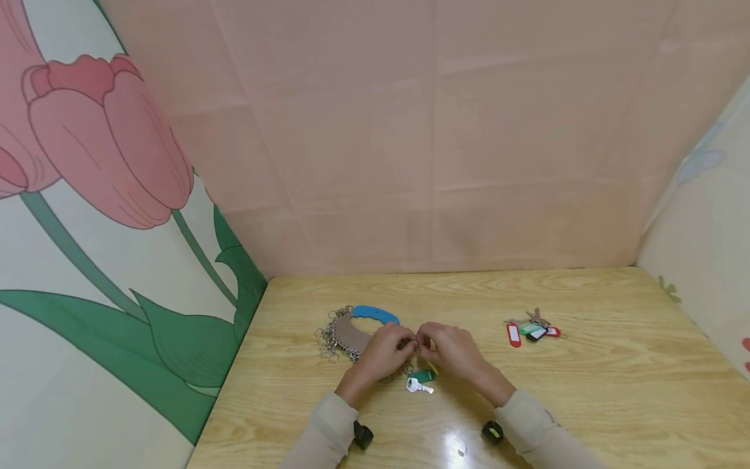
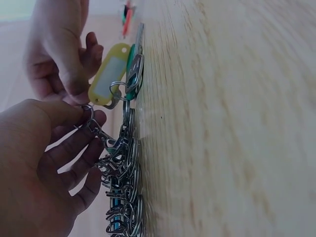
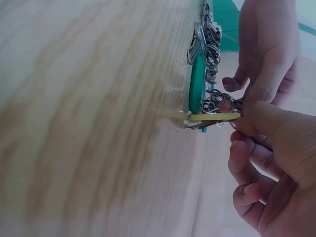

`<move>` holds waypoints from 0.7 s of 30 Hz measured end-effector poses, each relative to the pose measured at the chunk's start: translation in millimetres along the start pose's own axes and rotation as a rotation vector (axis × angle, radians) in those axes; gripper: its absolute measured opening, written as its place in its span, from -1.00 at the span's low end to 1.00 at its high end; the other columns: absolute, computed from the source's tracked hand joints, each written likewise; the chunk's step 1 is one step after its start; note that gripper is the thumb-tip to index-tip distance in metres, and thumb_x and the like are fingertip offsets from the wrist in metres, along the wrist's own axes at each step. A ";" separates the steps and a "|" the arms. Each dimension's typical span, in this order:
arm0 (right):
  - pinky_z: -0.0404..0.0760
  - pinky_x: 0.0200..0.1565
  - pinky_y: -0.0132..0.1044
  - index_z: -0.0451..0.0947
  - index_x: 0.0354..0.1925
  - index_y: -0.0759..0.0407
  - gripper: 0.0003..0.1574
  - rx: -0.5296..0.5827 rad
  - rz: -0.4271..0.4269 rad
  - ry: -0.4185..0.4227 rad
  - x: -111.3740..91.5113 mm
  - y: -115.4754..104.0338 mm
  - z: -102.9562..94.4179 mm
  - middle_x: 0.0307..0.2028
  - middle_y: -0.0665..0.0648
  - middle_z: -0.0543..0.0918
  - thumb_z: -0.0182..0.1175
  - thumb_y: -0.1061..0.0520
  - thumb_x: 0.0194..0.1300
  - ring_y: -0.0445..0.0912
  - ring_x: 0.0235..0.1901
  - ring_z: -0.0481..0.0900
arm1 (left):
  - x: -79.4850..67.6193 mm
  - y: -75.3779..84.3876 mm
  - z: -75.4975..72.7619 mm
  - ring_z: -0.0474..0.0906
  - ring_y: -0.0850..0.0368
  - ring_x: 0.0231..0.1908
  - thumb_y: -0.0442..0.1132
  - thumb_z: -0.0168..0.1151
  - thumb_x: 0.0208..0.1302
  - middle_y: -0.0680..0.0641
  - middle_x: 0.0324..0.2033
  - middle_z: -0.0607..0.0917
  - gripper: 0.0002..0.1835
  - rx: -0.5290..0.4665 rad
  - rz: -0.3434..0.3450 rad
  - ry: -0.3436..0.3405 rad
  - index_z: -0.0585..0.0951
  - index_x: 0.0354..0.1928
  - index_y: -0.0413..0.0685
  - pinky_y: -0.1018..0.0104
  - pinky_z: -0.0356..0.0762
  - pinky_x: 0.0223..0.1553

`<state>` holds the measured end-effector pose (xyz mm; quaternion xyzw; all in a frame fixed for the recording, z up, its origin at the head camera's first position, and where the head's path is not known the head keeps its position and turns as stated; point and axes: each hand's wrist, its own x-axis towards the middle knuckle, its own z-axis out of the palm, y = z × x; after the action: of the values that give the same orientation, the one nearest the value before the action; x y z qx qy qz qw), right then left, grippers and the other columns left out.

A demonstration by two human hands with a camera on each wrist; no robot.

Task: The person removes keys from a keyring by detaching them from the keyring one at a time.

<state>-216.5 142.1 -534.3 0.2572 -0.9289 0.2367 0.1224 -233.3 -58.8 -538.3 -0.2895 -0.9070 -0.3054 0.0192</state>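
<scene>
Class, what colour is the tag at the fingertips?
The tag is yellow; it shows best in the left wrist view.

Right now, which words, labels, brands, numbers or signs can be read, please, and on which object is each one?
No text can be read in any view.
Yellow tag: pale label area, no legible writing.
Tag pile at the head view's right: labels too small to read.
Silver key: any marking is too small to read.
</scene>
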 end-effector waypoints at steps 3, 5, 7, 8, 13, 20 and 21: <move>0.38 -0.47 -0.41 0.60 -0.35 -0.07 -0.77 0.021 0.052 -0.022 0.5 0.3 0.4 -0.43 -0.17 0.59 0.48 0.19 0.27 -0.32 -0.49 0.42 | -0.3 -0.4 -0.2 0.55 0.30 -0.16 -0.16 0.28 0.56 0.17 -0.18 0.83 -0.84 -0.007 -0.011 -0.001 0.83 -0.09 0.12 0.37 0.52 -0.02; 0.40 -0.48 -0.41 0.63 -0.32 -0.03 -0.82 0.033 0.099 -0.038 0.2 -0.4 -0.4 -0.42 -0.16 0.61 0.47 0.17 0.31 -0.31 -0.50 0.42 | -0.4 -0.5 -0.2 0.55 0.30 -0.16 -0.15 0.27 0.57 0.17 -0.18 0.83 -0.84 -0.012 -0.017 -0.002 0.83 -0.09 0.12 0.37 0.53 -0.02; 0.42 -0.48 -0.41 0.65 -0.31 0.00 -0.86 0.041 0.136 -0.048 -0.4 -0.8 -1.3 -0.42 -0.14 0.64 0.46 0.16 0.33 -0.29 -0.51 0.43 | -0.6 -0.2 -0.5 0.54 0.30 -0.16 -0.14 0.26 0.57 0.16 -0.18 0.83 -0.83 -0.016 -0.024 -0.002 0.83 -0.09 0.12 0.37 0.53 -0.03; 0.42 -0.48 -0.41 0.66 -0.31 -0.01 -0.87 0.040 0.147 -0.049 -0.8 -0.6 -1.4 -0.43 -0.13 0.64 0.46 0.15 0.33 -0.29 -0.51 0.43 | -0.6 -0.2 -0.5 0.54 0.30 -0.16 -0.13 0.26 0.57 0.16 -0.18 0.82 -0.83 -0.019 -0.028 -0.003 0.82 -0.10 0.12 0.37 0.53 -0.03; 0.45 -0.44 -0.39 0.66 -0.36 -0.06 -0.84 0.040 0.138 -0.025 -2.0 2.2 -0.7 -0.44 -0.15 0.63 0.44 0.17 0.32 -0.29 -0.49 0.43 | -0.3 -0.4 -0.6 0.52 0.31 -0.18 -0.12 0.26 0.57 0.17 -0.19 0.82 -0.83 -0.024 -0.039 -0.005 0.82 -0.11 0.12 0.38 0.51 -0.05; 0.46 -0.43 -0.37 0.70 -0.32 -0.05 -0.87 0.085 0.179 -0.042 -0.2 1.6 0.5 -0.39 -0.13 0.68 0.45 0.18 0.30 -0.28 -0.48 0.46 | 1.1 -1.5 0.2 0.52 0.32 -0.19 -0.12 0.26 0.58 0.17 -0.19 0.82 -0.83 -0.020 -0.029 -0.004 0.82 -0.10 0.12 0.40 0.49 -0.08; 0.46 -0.43 -0.37 0.70 -0.32 -0.05 -0.87 0.086 0.185 -0.046 0.0 1.5 0.9 -0.39 -0.12 0.69 0.45 0.18 0.30 -0.28 -0.48 0.46 | 1.2 -1.7 0.2 0.52 0.32 -0.19 -0.12 0.26 0.58 0.17 -0.18 0.82 -0.83 -0.019 -0.028 -0.004 0.82 -0.10 0.12 0.41 0.49 -0.09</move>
<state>-217.4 142.8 -535.6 0.1806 -0.9403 0.2805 0.0675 -235.3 -59.2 -539.1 -0.2776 -0.9079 -0.3139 0.0104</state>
